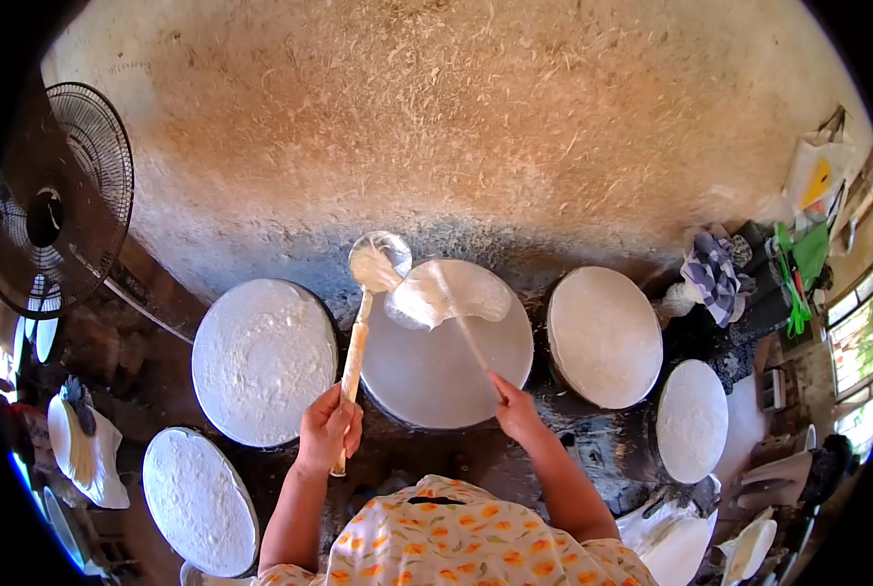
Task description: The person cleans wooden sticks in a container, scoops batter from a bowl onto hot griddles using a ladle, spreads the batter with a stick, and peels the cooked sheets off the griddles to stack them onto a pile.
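My left hand (330, 428) is closed round the wooden handle of a ladle (353, 352). White, stretchy dough hangs at the ladle's round bowl (380, 262), over the back left edge of the large central pan (446, 366). A thin stick (469, 332) is gripped in my right hand (516, 408), and its far end meets the white dough (451, 295) above the back of that pan. Part of the stick's far end is hidden in the dough or blurred.
Round white-covered pans stand at the left (264, 363), lower left (200, 502), right (604, 337) and far right (692, 421). A stained wall (436, 127) rises behind. A black fan (60, 200) is at the left; cloths (718, 276) and a green bag (808, 256) are at the right.
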